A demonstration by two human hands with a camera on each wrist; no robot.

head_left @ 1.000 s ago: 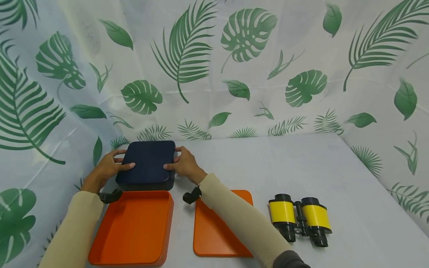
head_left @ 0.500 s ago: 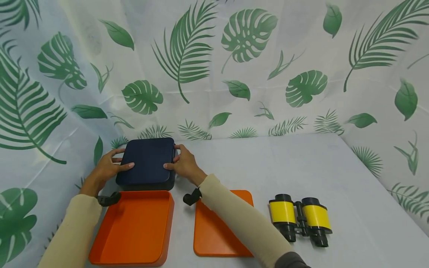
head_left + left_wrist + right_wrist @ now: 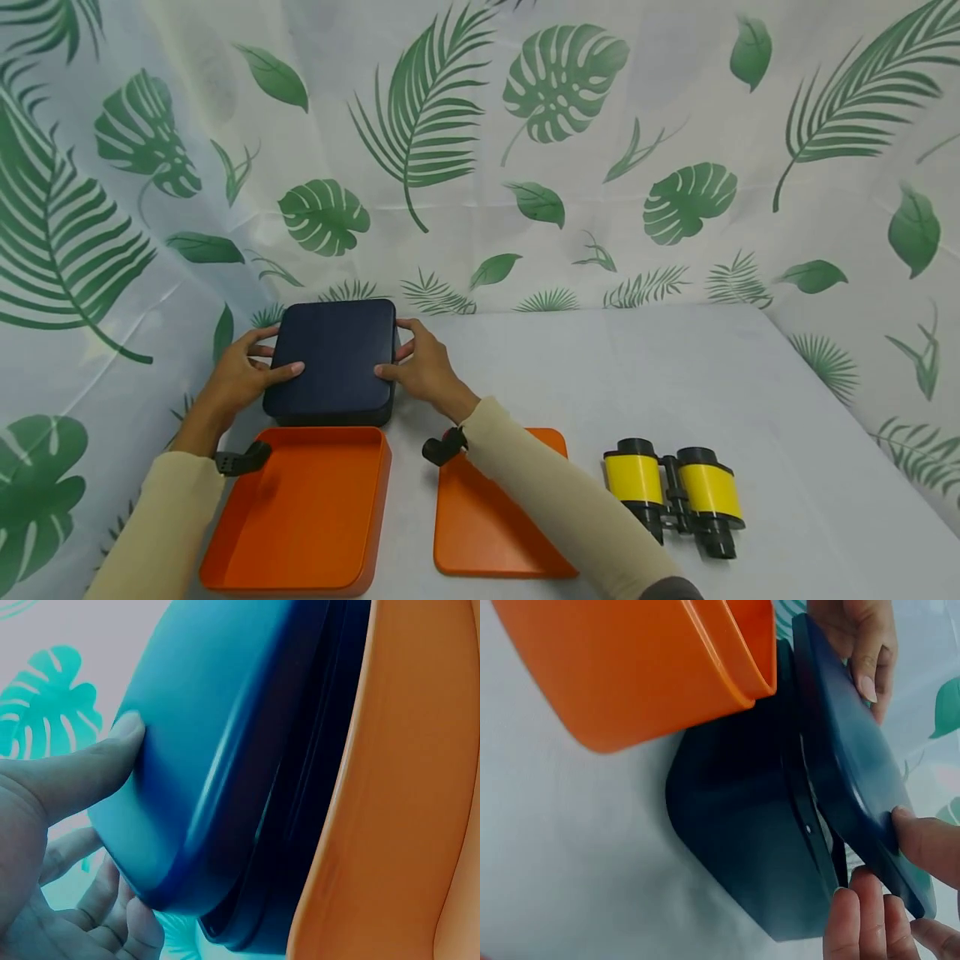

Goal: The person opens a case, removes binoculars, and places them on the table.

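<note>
The dark blue lid (image 3: pixel 333 354) sits tilted on the matching dark blue box (image 3: pixel 735 802) at the table's far left. A gap shows between lid and box in the right wrist view, wider toward the far side. My left hand (image 3: pixel 240 379) holds the lid's left side, thumb on top and fingers at the edge. My right hand (image 3: pixel 427 367) pinches the right side the same way, its fingers under the rim. The inside of the blue box is hidden.
An orange box (image 3: pixel 300 517) stands uncovered right in front of the blue one. Its flat orange lid (image 3: pixel 487 533) lies to the right, partly under my right sleeve. Yellow and black binoculars (image 3: pixel 633 477) lie farther right. Leaf-printed cloth (image 3: pixel 555 92) hangs behind the table.
The far edge of the blue lid has risen, lifted by both hands. The orange box, its lid and the binoculars stay where they were.
</note>
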